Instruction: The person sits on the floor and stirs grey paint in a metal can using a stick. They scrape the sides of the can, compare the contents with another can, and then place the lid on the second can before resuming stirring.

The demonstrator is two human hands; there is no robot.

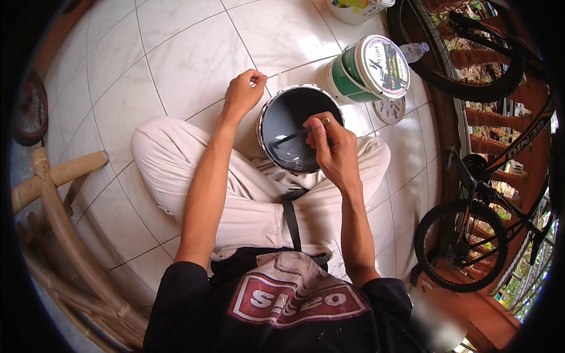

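Observation:
Between my crossed legs stands a round bucket (261,125) with a pale, paint-smeared rim, and dark grey paint (288,115) fills its inside. My right hand (334,147) is over the bucket's right side, fingers wrapped round a thin stirring stick (288,138). The stick's upper end pokes out above the fist; the lower part slants left into the paint, where a shiny ripple shows. Left of the bucket's far rim, my left hand (246,91) hangs apart from it, its fingers curled in a loose fist with nothing visible in them.
Beyond the bucket at right stands a green and white lidded paint pail (347,76), beside a round lid (390,110) and a clear plastic bottle (414,52). Another white pail (359,10) is farther off. A bicycle (462,247) lines the right; a bamboo chair (76,235) the left.

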